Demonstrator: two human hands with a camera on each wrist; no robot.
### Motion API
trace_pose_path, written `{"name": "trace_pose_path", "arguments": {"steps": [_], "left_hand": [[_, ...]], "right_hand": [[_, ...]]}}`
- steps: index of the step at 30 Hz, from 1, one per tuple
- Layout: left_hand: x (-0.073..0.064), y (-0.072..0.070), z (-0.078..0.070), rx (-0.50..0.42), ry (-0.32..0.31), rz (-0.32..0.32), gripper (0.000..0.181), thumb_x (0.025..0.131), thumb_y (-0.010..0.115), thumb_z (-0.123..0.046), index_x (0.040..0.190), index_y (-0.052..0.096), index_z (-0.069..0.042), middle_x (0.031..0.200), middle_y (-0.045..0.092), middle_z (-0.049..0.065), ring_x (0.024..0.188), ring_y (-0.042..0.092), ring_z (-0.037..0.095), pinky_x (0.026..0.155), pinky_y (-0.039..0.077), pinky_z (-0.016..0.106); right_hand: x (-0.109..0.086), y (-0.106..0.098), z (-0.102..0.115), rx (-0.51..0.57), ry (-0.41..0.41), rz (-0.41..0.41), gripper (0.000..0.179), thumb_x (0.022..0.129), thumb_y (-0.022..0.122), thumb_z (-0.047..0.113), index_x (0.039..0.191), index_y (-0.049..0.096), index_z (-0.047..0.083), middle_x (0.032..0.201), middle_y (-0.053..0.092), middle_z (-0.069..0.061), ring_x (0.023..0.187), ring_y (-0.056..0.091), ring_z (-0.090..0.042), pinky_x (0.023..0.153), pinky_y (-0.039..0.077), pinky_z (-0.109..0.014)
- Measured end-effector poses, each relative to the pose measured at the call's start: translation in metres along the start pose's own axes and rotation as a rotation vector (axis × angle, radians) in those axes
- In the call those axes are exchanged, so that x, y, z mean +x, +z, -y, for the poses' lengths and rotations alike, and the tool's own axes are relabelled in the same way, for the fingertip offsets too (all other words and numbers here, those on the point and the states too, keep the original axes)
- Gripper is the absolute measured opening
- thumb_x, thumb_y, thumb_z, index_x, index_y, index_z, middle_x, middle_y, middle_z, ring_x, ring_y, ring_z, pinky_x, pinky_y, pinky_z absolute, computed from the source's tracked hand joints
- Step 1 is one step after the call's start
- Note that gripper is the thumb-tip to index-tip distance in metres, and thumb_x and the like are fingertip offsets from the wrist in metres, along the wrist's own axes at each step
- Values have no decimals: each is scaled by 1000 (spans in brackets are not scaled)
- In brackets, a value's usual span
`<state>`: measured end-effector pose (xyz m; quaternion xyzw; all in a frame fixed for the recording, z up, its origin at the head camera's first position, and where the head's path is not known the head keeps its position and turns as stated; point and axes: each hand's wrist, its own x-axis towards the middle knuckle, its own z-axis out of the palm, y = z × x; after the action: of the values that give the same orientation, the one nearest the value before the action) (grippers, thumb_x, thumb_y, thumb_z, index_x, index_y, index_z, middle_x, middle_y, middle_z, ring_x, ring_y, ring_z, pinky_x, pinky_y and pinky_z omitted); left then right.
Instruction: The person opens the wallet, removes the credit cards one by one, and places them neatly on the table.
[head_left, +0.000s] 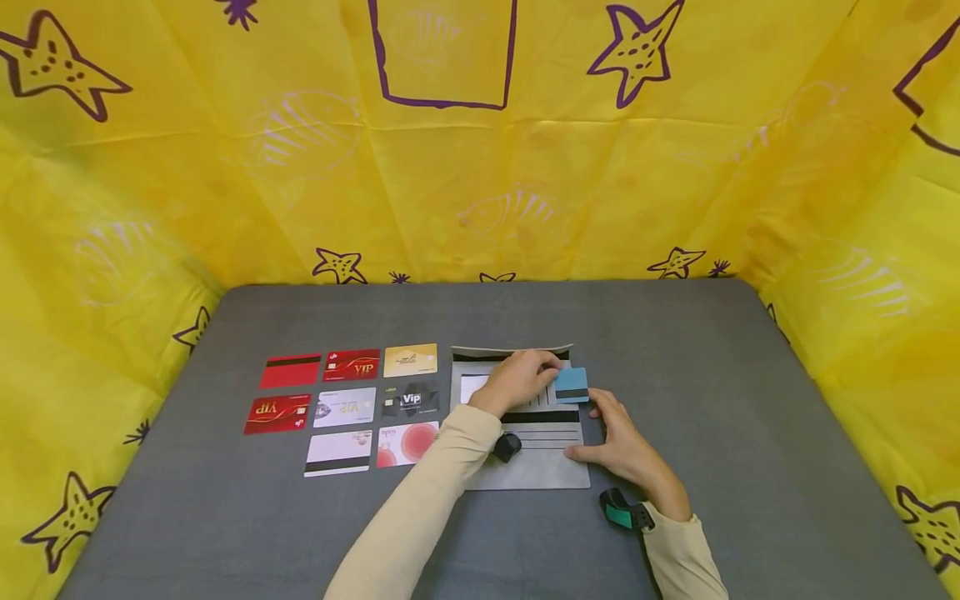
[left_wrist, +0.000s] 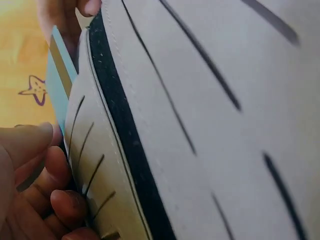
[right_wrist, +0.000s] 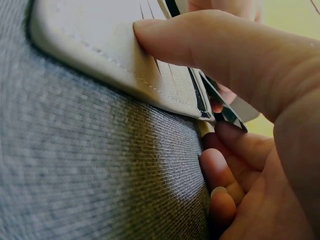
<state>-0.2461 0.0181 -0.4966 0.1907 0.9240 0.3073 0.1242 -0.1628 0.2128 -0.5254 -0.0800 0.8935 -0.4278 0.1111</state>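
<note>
A grey card wallet (head_left: 525,475) lies unfolded on the table, with black bands and rows of card slots. My left hand (head_left: 517,379) reaches across its upper half and pinches the left end of a blue card (head_left: 572,379) that has a dark stripe. In the left wrist view the left thumb touches that card (left_wrist: 59,75) beside the wallet. My right hand (head_left: 626,446) is at the wallet's right edge. Its thumb rests on the wallet (right_wrist: 105,45) in the right wrist view, while its other fingers curl by the edge, close to the card's corner.
Several cards lie in rows left of the wallet, among them a plain red card (head_left: 290,372), a gold card (head_left: 410,360), a black card (head_left: 410,400) and a white card with pink circles (head_left: 407,443). A grey cloth (head_left: 750,467) covers the table; yellow patterned curtains (head_left: 555,192) surround it.
</note>
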Motion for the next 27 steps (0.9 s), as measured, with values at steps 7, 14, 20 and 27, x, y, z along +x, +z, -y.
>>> {"name": "trace_pose_path", "arguments": {"steps": [7, 14, 20, 27], "left_hand": [[4, 2, -4, -87, -45, -35, 22, 101, 57, -26, 114, 71, -15, 105, 71, 1, 82, 57, 11, 75, 47, 26], [7, 0, -12, -116, -70, -82, 18, 99, 60, -26, 102, 74, -15, 98, 73, 0, 79, 59, 10, 72, 47, 24], [8, -4, -18, -121, -67, -63, 16, 98, 63, -24, 99, 75, -15, 101, 73, -2, 84, 59, 9, 75, 47, 24], [10, -7, -29, -142, -12, -30, 16, 97, 63, -23, 97, 76, -14, 100, 74, 0, 84, 60, 10, 76, 47, 23]], "right_hand": [[-1, -1, 1, 3, 13, 13, 86, 73, 87, 23, 142, 41, 3, 133, 45, -16, 115, 41, -30, 90, 37, -40], [-2, -1, 0, 14, -5, -8, 85, 71, 88, 21, 140, 42, 4, 121, 48, -14, 111, 41, -28, 89, 36, -37], [-2, -2, 2, 26, 12, -3, 84, 70, 89, 18, 137, 41, 1, 113, 46, -16, 109, 40, -30, 88, 33, -37], [0, -2, 1, 61, -9, 5, 95, 71, 88, 17, 144, 30, -2, 131, 45, -26, 121, 40, -40, 99, 34, -53]]}}
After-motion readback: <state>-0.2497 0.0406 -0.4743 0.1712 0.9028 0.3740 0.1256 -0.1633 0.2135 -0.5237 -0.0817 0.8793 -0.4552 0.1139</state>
